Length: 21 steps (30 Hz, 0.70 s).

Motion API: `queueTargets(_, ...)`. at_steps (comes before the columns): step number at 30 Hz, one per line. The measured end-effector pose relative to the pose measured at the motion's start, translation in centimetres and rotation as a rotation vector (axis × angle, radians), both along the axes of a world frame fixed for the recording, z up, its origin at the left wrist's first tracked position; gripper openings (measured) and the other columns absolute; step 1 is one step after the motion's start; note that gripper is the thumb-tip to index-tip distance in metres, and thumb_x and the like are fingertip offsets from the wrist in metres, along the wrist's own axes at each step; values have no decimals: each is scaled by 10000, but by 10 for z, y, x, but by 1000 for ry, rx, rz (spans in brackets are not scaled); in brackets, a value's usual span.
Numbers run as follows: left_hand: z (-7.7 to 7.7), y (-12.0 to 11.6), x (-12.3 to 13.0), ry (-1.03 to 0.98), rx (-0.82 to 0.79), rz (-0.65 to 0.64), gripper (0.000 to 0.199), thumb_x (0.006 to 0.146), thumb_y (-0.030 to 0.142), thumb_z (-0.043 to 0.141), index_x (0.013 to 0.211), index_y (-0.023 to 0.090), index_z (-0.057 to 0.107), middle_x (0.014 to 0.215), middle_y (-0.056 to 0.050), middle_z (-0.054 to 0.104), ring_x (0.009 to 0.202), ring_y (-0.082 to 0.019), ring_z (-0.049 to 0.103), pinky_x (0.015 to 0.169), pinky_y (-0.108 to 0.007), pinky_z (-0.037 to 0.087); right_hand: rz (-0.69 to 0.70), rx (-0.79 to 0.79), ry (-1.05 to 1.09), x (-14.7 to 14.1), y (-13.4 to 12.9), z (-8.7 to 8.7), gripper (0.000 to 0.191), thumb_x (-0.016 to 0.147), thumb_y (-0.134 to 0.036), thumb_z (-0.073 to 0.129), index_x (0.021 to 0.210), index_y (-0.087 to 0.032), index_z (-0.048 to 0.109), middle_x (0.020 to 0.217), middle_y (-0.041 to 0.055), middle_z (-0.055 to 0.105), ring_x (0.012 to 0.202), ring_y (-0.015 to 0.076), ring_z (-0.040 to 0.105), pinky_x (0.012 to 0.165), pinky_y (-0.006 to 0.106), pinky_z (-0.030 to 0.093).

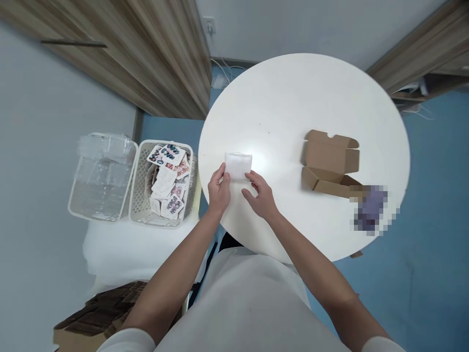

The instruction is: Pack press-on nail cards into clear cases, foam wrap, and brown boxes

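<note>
A small white square packet (238,165), soft and slightly translucent like folded wrap, is at the left part of the round white table. Its contents cannot be made out. My left hand (220,191) pinches its lower left edge between thumb and fingers. At the lower right corner, the fingertips of my right hand (262,196) touch the packet, with the thumb held apart. Further right stands a brown cardboard box (328,164), its lid up and its flaps spread.
A white basket (135,195) of printed cards and small packets stands left of the table. Beside it is another basket (75,195) with clear plastic bags. White sheeting (135,249) and stacked brown cardboard (106,313) lie nearer me. A pixelated purple item (372,205) sits by the table's right edge.
</note>
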<state>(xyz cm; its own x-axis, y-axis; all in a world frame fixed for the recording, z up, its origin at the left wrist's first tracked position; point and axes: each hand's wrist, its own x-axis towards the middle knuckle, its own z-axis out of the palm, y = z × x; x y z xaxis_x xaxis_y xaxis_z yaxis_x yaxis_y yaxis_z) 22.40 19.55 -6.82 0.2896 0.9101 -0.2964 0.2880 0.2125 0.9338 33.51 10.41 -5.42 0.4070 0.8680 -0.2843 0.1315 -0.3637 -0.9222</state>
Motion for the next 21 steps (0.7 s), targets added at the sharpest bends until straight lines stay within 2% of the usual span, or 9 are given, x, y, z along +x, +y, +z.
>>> queueTargets(3,23,-25,48,-93,57,-92,476,838,430,458,1262,215,455,1313,-73,451,1204,-221,422,960,-319,397,-67,47,-185,39,-31,27,491,755,-410,562,1226,-304,472,1332,55,408,1195,228,411,964,414,389)
queueTargets(7,45,-64,129,-195,121,-266,486,850,429,430,1273,192,435,1289,-88,452,1181,-204,437,914,-296,422,-203,55,-342,112,-80,57,446,757,-394,565,1183,-274,516,1293,69,440,1188,235,425,969,424,388)
queueTargets(10,52,-90,180,-143,171,-446,491,861,440,392,1274,175,423,1264,-104,457,1126,-199,475,845,-289,448,-276,34,-306,165,-113,64,430,728,-388,595,1133,-247,553,1254,72,470,1128,213,481,953,390,415)
queueTargets(12,53,-102,202,-4,228,-572,479,863,446,378,1244,163,444,1216,-114,488,1081,-206,499,809,-296,451,-291,-20,-213,190,-129,61,409,721,-385,601,1099,-235,568,1200,69,514,1060,197,529,927,381,438)
queueTargets(14,52,-111,211,186,305,-676,461,865,437,369,1222,155,448,1166,-122,520,1053,-220,508,790,-308,442,-277,-97,-102,203,-141,53,404,709,-378,612,1078,-220,573,1082,69,585,983,191,570,877,374,469)
queueTargets(16,49,-119,208,371,386,-766,467,861,420,377,1233,140,415,1127,-130,541,1030,-232,517,778,-317,431,-245,-160,-27,203,-151,43,404,709,-369,612,1076,-208,568,1006,70,616,939,189,589,834,363,490)
queueTargets(18,42,-128,199,528,437,-864,517,842,415,407,1259,112,366,1106,-144,552,1009,-243,529,764,-317,426,-199,-197,-11,194,-161,32,397,718,-365,601,1078,-203,563,1023,77,608,920,184,594,813,352,499)
queueTargets(21,29,-145,181,714,429,-982,606,819,425,433,1288,62,306,1113,-173,551,1029,-259,526,759,-312,423,-127,-233,-65,175,-179,11,406,714,-364,601,1082,-198,563,1104,86,559,913,176,591,834,343,490)
